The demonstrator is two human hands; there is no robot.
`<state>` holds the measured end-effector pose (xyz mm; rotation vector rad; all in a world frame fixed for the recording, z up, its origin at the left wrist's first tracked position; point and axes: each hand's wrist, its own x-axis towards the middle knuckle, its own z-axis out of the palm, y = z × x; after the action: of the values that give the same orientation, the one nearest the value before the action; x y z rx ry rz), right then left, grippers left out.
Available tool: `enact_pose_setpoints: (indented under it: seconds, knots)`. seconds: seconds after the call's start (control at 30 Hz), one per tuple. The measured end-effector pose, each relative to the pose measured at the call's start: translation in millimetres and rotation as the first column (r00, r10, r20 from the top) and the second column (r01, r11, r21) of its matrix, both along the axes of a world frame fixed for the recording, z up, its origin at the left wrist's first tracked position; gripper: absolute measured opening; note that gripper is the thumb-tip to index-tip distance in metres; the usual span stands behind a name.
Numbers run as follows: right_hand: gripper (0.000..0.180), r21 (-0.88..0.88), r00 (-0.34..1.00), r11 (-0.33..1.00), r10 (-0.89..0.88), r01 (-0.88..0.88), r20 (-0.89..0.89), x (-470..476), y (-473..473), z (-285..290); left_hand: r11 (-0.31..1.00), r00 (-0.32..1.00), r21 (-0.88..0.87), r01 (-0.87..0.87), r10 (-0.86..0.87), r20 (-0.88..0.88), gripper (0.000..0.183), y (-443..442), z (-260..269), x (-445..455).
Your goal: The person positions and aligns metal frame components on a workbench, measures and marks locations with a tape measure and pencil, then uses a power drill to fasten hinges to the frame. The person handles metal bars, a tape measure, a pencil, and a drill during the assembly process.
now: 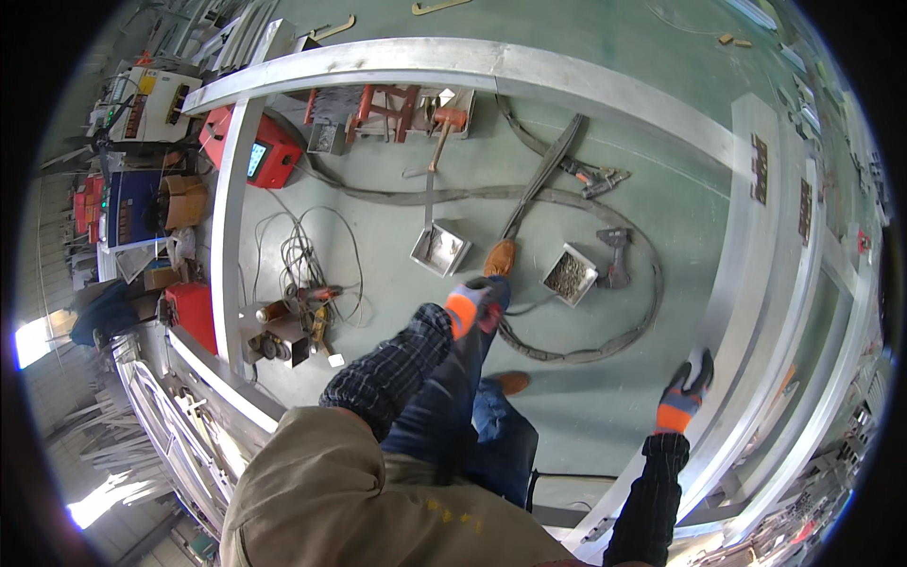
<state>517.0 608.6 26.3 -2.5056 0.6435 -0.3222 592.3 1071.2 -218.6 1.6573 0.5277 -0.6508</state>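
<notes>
My left hand (469, 306), in a grey and orange work glove, is in front of my jeans leg. A blurred dark red thing (490, 317) shows at its fingers; I cannot tell whether the hand grips it. My right hand (684, 394), gloved alike, has thumb and fingers apart beside a long aluminium beam (730, 283) on the right. It seems to touch the beam's inner edge. On the floor ahead are a metal box of small fasteners (569, 276), a cordless drill (613, 259) beside it, and another metal box (441, 248) with a flat metal strip leaning in it.
A welded aluminium frame (397, 60) surrounds me. A thick sleeved hose (652, 283) loops over the floor. A red machine with a screen (280, 152), a mallet (450, 117), another power tool (599, 181), an angle grinder (312, 292) and tangled cable (301, 248) lie within the frame's span.
</notes>
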Motion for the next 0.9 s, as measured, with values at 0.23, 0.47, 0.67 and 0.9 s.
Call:
enact_pose_setpoints:
  seconds: [0.23, 0.47, 0.67, 0.9]
  knots:
    - [0.053, 0.118, 0.711, 0.786, 0.603, -0.606, -0.363, 265.4, 154.0, -148.2, 0.817, 0.928, 0.480, 0.319, -0.166, -0.335, 0.027, 173.0, -160.8, 140.7]
    - [0.071, 0.093, 0.502, 0.748, 0.526, -0.657, -0.686, 526.8, 336.2, -367.2, 0.214, 0.394, 0.370, 0.904, -0.753, -0.527, 0.042, 182.6, -203.8, 263.9]
    - [0.081, 0.200, 0.528, 0.735, 0.623, -0.648, -0.577, 625.5, 444.3, -449.8, 0.726, 0.900, 0.589, 0.355, -0.093, -0.426, 0.044, 188.4, -248.2, 233.2]
    - [0.070, 0.219, 0.454, 0.658, 0.685, -0.720, -0.570, 727.0, 479.8, -564.0, 0.787, 0.812, 0.511, 0.346, 0.021, -0.583, 0.057, 195.2, -251.7, 250.1]
